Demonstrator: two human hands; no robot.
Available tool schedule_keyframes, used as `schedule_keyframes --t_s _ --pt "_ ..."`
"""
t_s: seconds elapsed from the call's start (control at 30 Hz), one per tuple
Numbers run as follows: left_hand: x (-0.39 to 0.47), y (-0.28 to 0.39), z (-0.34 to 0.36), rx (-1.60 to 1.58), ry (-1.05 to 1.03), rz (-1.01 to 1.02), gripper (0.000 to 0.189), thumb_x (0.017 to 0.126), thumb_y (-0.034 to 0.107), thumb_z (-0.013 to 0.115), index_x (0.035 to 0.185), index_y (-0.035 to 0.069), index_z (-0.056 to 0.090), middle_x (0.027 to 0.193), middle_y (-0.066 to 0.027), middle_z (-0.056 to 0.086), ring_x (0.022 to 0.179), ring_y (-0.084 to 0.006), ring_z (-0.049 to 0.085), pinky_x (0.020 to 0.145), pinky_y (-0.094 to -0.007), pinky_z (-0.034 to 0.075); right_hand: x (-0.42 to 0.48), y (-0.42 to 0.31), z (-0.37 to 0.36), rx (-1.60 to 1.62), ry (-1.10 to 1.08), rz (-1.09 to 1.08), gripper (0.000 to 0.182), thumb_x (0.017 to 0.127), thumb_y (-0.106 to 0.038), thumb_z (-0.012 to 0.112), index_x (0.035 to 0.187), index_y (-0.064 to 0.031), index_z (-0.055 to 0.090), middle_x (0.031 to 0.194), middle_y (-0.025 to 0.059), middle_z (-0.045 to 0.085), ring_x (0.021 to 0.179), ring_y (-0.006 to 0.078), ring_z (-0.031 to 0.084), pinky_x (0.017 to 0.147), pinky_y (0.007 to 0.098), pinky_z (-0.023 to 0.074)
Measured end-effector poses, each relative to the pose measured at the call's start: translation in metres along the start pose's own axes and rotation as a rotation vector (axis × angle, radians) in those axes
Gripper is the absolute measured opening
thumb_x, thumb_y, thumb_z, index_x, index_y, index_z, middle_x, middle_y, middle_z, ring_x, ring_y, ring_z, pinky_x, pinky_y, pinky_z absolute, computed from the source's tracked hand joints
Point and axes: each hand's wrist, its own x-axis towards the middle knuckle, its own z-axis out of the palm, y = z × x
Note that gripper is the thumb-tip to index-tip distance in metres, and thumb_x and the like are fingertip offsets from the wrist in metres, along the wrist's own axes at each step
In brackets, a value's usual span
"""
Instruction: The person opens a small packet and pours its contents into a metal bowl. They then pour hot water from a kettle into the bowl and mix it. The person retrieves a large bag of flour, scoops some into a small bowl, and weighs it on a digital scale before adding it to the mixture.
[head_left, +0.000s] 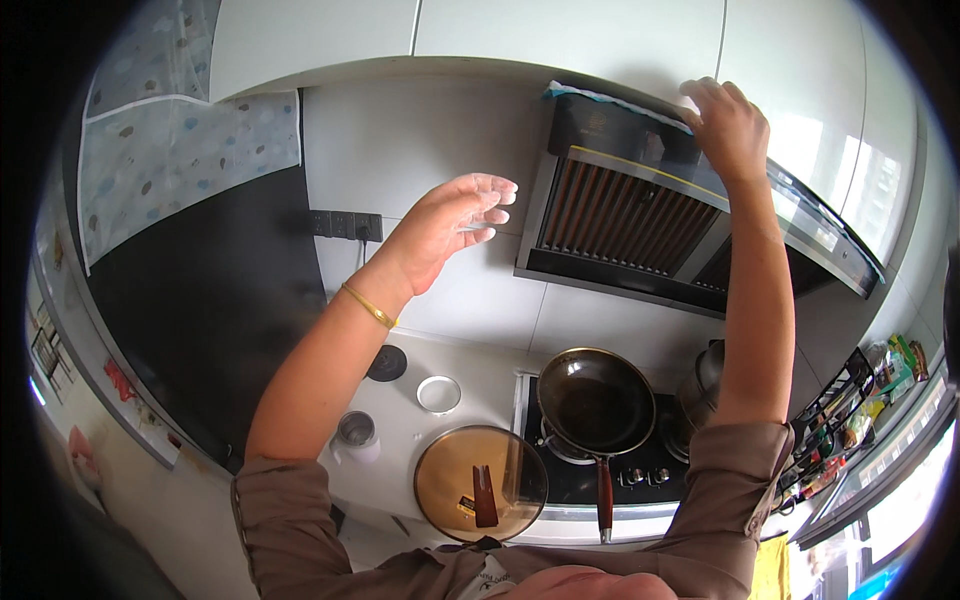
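Observation:
My left hand (459, 225) is raised in front of the tiled wall, palm turned inward, fingers apart and slightly curled. It holds nothing, and its fingertips look whitish. A gold-coloured bangle (369, 305) circles that wrist. My right hand (731, 129) is up at the top edge of the range hood (637, 202), in front of the white wall cabinet (585, 37). Its fingers are bent and partly blurred near a cloth strip (615, 103) along the hood's top; whether they grip anything cannot be seen. Below, a dark frying pan (596, 405) sits on the gas hob (562, 480).
A glass lid with a brown handle (450, 465) lies on the counter (382, 405) beside a white mug (358, 435), a white ring-shaped item (439, 394) and a black disc (387, 364). A pot (697, 397) stands partly behind my right arm. Bottles crowd a rack (832, 412).

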Motion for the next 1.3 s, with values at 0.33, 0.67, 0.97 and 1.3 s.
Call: schedule_keyframes --t_s 0.33,0.67,0.97,1.3 --pt "-0.003 0.008 0.001 0.035 0.020 0.015 0.024 0.089 0.024 0.055 0.109 0.011 0.059 0.107 0.0018 0.058 0.097 -0.0105 0.052 0.084 -0.0259 0.040 0.021 -0.034 0.006 0.037 0.001 -0.018 0.022 0.075 -0.016 0.066 0.096 -0.0157 0.058 0.088 -0.0008 0.059 0.083 0.0183 0.061 0.068 0.0323 0.0528" --pt "-0.040 0.007 -0.041 0.027 0.073 -0.018 0.025 0.086 0.025 0.057 0.108 0.012 0.060 0.107 0.0026 0.058 0.098 -0.0110 0.052 0.086 -0.0274 0.041 0.089 -0.127 0.020 0.096 0.054 -0.178 0.017 0.076 -0.011 0.058 0.093 -0.0139 0.057 0.084 0.0000 0.058 0.078 0.0190 0.061 0.061 0.0321 0.0516" --pt "-0.066 -0.005 -0.084 0.051 0.078 -0.069 0.029 0.090 0.026 0.050 0.111 0.009 0.058 0.110 -0.0008 0.056 0.101 -0.0144 0.051 0.090 -0.0312 0.040 0.130 -0.193 0.039 0.066 0.087 -0.246 0.016 0.075 -0.009 0.056 0.090 -0.0158 0.056 0.083 -0.0011 0.057 0.077 0.0169 0.060 0.059 0.0298 0.0502" --pt "-0.075 -0.009 -0.125 -0.013 0.084 -0.066 0.029 0.089 0.025 0.053 0.112 0.009 0.059 0.111 -0.0020 0.057 0.102 -0.0147 0.052 0.090 -0.0306 0.040 0.136 -0.195 0.037 0.015 0.091 -0.313 0.016 0.072 -0.015 0.061 0.087 -0.0169 0.054 0.085 -0.0046 0.056 0.074 0.0126 0.058 0.056 0.0281 0.0508"
